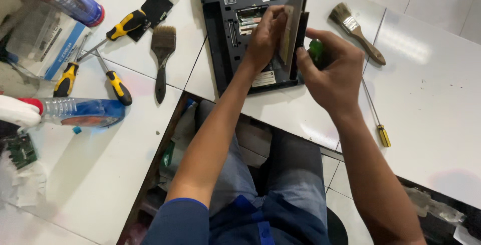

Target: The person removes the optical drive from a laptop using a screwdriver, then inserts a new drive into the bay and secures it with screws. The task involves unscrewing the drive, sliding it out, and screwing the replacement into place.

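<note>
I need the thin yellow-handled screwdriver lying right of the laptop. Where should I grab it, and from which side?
Take the thin screwdriver by its yellow handle, the thick end nearest the table edge. The bare shaft runs up toward the right hand and looks too slim to pinch well. It lies flat on the white table, so come from above, fingers across the handle; that side looks free of clutter.

A dark laptop (240,34) lies upside down on the white surface (426,104). The left hand (263,37) holds a flat grey drive (294,24) upright at the laptop's right edge. The right hand (333,72), just right of the laptop, grips a green-handled tool (315,49). A paintbrush (355,30) lies farther right; another brush (163,59) and yellow-handled screwdrivers (117,82) lie left of the laptop.
</note>
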